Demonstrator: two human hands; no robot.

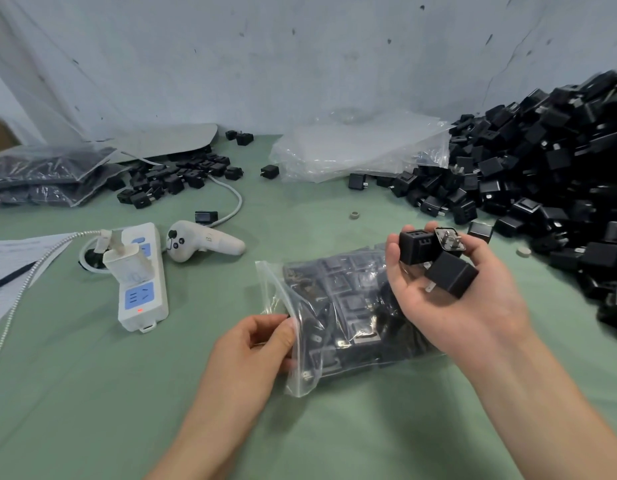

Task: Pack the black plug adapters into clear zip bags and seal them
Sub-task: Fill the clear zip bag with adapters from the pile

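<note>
Head view, left hand (255, 344) pinches zip bag (338, 303), right hand (445, 310) grips adapters (450, 273), power strip (142, 296) and controller (199, 242) nearby

Clear zip bag (283, 292) lies flat on desk (231, 427), full of black adapters (345, 296), mouth open at left. Three loose adapters (450, 273) held above it.
</note>
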